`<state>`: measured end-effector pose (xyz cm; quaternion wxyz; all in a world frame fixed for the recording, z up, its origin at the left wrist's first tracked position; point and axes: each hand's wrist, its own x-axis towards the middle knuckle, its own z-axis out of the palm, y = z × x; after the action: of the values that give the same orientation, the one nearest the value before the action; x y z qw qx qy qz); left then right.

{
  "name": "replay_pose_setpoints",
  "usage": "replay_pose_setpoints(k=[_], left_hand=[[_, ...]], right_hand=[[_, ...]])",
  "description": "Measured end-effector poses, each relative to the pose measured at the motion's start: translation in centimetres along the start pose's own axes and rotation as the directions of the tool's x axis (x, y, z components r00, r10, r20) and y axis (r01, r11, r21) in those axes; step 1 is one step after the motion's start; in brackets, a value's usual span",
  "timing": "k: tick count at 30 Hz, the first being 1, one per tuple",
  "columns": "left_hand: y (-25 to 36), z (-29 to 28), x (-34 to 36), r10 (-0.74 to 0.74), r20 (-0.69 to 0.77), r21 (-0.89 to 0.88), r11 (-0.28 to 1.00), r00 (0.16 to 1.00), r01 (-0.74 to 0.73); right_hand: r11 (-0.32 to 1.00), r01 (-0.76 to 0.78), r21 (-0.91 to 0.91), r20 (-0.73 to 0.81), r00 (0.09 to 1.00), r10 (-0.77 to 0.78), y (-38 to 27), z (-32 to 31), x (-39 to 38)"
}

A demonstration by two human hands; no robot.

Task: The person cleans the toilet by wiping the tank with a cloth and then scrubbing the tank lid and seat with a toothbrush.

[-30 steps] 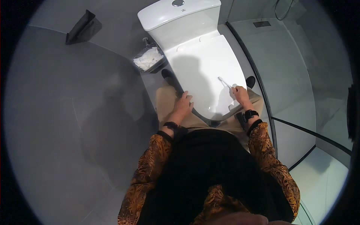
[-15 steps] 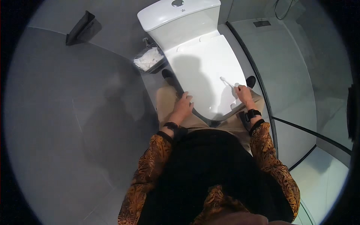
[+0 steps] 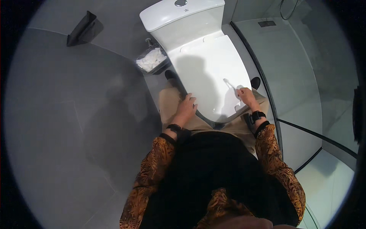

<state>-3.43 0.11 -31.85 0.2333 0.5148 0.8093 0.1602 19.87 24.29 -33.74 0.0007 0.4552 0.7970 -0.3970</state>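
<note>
In front of me is a white toilet with its lid down. My right hand is closed around a slim white toothbrush above the right side of the lid. The toothbrush's head points up and left, at or close to the lid; whether it touches I cannot tell. My left hand rests on the lid's left edge with fingers partly spread and nothing in them. Dark bands circle both wrists.
A small bin with crumpled white paper stands left of the toilet. The cistern rises behind the lid. A black-framed glass shower screen runs along the right. A dark folded object sits against the grey wall at far left.
My right hand and the toothbrush have shifted very slightly to the left over the lid. My left hand stays in place.
</note>
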Motion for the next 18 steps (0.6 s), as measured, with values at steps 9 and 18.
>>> replay_pose_setpoints(k=[9, 18], left_hand=[[0.3, -0.4, 0.2, -0.020, 0.052, -0.029, 0.999, 0.998, 0.022], [0.6, -0.6, 0.3, -0.060, 0.088, -0.094, 0.993, 0.994, 0.069]], right_hand=[[0.999, -0.029, 0.028, 0.112, 0.993, 0.026, -0.1, 0.8, 0.5], [0.998, -0.049, 0.040, 0.149, 0.988, 0.042, -1.1, 2.2, 0.3]])
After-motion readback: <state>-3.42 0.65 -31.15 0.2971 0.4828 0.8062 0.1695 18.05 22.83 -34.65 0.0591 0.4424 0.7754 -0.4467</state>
